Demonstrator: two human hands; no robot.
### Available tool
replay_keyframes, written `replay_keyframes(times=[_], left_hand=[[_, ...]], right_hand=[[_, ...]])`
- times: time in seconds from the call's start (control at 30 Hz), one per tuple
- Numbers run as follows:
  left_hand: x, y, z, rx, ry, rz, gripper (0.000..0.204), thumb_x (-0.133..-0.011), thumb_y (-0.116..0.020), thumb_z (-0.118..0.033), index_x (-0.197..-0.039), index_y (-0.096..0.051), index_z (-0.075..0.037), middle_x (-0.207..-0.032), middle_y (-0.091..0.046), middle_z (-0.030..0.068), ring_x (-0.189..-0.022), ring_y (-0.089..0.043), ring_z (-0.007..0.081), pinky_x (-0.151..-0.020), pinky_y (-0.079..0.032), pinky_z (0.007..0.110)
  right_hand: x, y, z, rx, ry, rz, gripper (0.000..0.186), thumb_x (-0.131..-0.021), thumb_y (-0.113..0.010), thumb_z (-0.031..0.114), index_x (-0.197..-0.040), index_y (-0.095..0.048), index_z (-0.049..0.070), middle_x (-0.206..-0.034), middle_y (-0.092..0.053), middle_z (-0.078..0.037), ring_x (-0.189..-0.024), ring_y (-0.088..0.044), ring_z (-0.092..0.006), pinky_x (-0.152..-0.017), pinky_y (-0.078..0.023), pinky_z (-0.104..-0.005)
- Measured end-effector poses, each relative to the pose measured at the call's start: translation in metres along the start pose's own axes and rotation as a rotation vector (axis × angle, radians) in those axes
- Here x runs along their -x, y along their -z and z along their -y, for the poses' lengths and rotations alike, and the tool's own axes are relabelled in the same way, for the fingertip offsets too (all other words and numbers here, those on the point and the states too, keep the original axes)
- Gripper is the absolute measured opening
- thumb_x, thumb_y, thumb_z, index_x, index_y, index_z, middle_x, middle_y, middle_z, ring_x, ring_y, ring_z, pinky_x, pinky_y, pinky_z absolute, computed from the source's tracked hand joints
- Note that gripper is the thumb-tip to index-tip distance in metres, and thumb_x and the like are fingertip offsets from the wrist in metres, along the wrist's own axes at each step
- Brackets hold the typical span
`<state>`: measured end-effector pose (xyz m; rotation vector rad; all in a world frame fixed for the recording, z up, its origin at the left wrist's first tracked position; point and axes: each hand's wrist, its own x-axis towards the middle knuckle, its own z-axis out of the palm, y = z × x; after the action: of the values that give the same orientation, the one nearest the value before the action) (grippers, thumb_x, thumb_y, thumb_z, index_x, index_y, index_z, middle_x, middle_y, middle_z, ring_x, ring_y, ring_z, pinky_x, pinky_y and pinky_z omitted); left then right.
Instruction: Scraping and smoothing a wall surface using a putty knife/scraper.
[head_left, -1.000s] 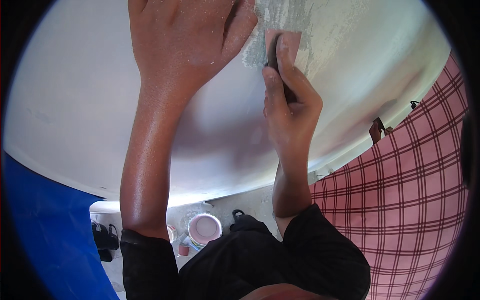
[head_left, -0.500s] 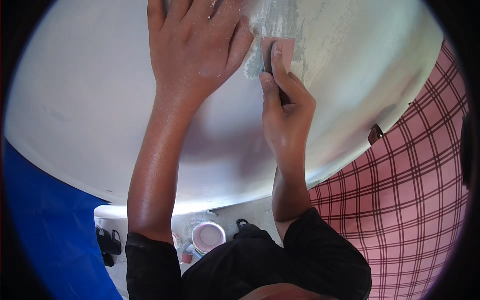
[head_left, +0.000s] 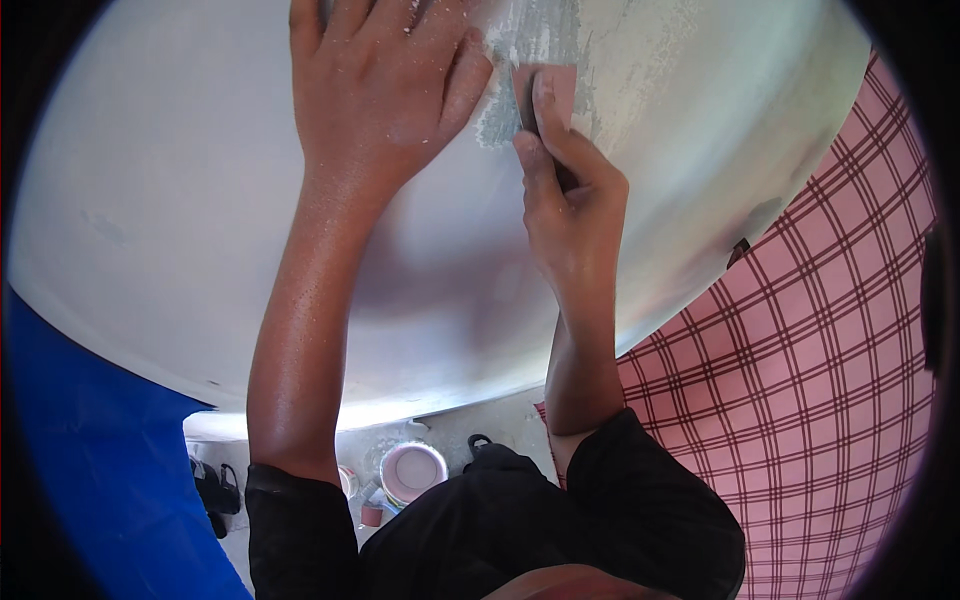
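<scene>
A large curved whitish panel [head_left: 200,250] fills most of the view. My left hand [head_left: 385,90], flecked with pale dust, lies flat on it with fingers spread; its fingertips pass beyond the top edge. To its right, my right hand [head_left: 575,190] is closed round a small flat scraper [head_left: 562,88] with a pinkish blade. One finger presses along the blade, and a dark part shows inside the grip. The blade's straight end meets a patch of grey and cream filler [head_left: 545,35], streaked and rough, on the panel.
Pink checked cloth [head_left: 790,370] hangs at the right, and blue sheeting [head_left: 90,450] at the lower left. On the floor below the panel stand a round pink-white bucket [head_left: 414,472] and a small reddish block [head_left: 371,515]. Black sandals [head_left: 218,490] lie nearby.
The scraper and my right hand sit slightly higher and farther left in view. The whole view has shifted a little, and my left hand stays flat on the panel.
</scene>
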<state>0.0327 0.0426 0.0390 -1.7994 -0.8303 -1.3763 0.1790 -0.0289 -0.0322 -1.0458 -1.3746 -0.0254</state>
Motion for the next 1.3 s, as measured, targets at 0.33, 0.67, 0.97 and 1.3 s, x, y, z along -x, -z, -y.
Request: replay_keyframes(times=[0.33,0.67,0.97,1.3], left_hand=[[0.002,-0.015,0.014,0.315,-0.026,-0.33,0.045,-0.095,-0.048,-0.026,-0.137,-0.06,-0.017,-0.157,-0.043,0.0085,-0.151,-0.029,0.0283,-0.125,-0.013,0.055],[0.001,-0.051,0.042,0.575,-0.094,-0.665,0.044,-0.096,-0.046,-0.027,-0.136,-0.061,-0.016,-0.156,-0.043,0.009,-0.151,-0.029,0.0288,-0.125,-0.013,0.055],[0.018,0.017,0.047,0.023,0.027,-0.06,0.044,-0.096,-0.047,-0.026,-0.136,-0.061,-0.015,-0.156,-0.044,0.0094,-0.151,-0.029,0.0295,-0.125,-0.013,0.056],[0.027,0.02,0.061,0.047,0.03,-0.094,0.045,-0.094,-0.049,-0.024,-0.137,-0.06,-0.017,-0.157,-0.043,0.0091,-0.151,-0.03,0.0294,-0.125,-0.013,0.056]], right_hand=[[0.001,-0.017,0.002,-0.015,0.053,-0.023,0.052,-0.09,-0.066,-0.003,-0.139,-0.063,0.015,-0.066,-0.048,-0.009,-0.057,-0.043,-0.0137,-0.056,-0.041,-0.0271],[0.002,-0.038,0.021,0.037,0.091,0.006,0.052,-0.09,-0.061,-0.007,-0.139,-0.062,0.011,-0.069,-0.054,-0.01,-0.059,-0.047,-0.0153,-0.059,-0.044,-0.0278],[0.004,-0.048,0.032,0.116,0.05,0.029,0.051,-0.09,-0.061,-0.006,-0.138,-0.063,0.01,-0.068,-0.054,-0.013,-0.057,-0.048,-0.0162,-0.058,-0.043,-0.029],[0.002,-0.059,0.037,0.014,0.074,-0.039,0.046,-0.093,-0.065,-0.001,-0.138,-0.062,0.007,-0.068,-0.048,-0.005,-0.06,-0.044,-0.011,-0.057,-0.039,-0.0261]])
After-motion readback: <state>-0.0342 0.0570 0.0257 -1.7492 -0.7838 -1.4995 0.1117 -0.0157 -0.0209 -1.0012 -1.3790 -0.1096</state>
